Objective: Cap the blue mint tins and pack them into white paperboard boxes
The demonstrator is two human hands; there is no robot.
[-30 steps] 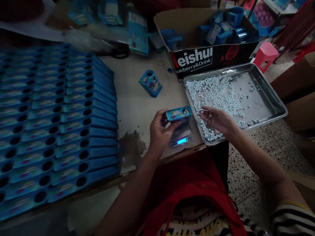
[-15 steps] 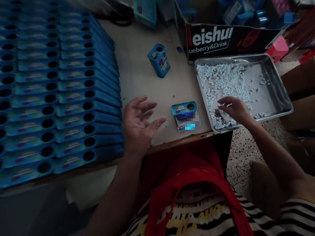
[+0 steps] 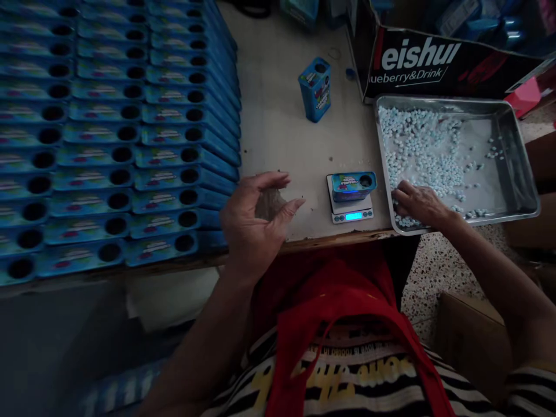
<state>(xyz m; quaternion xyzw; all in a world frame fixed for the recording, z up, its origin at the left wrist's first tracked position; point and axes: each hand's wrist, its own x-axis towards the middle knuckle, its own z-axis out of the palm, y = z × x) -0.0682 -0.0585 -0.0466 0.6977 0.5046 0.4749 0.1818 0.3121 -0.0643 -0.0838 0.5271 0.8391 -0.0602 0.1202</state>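
Note:
My right hand (image 3: pixel 419 202) is down in the near left corner of a metal tray (image 3: pixel 532 197), its fingers bunched among small pale blue and white candies (image 3: pixel 428 156); the fingertips are partly hidden. My left hand (image 3: pixel 260 217) hovers over the table left of a small digital scale (image 3: pixel 367 207), thumb and fingers apart. The inner fingers look blurred, and I see nothing held there. On the scale sits a blue candy box (image 3: pixel 347 186) with a dark round hole in its top. The scale's display glows blue.
Rows of blue boxes (image 3: pixel 163 200) with round holes fill the left side of the table (image 3: pixel 278 139). Another blue box (image 3: pixel 316 92) stands farther back, near a small blue cap (image 3: pixel 350 73). A black carton (image 3: pixel 417 72) with blue items stands behind the tray.
My right hand has lowered into the candies and its fingers have drawn together. My left hand stays spread beside the scale. The view has shifted, so the table's things appear farther right.

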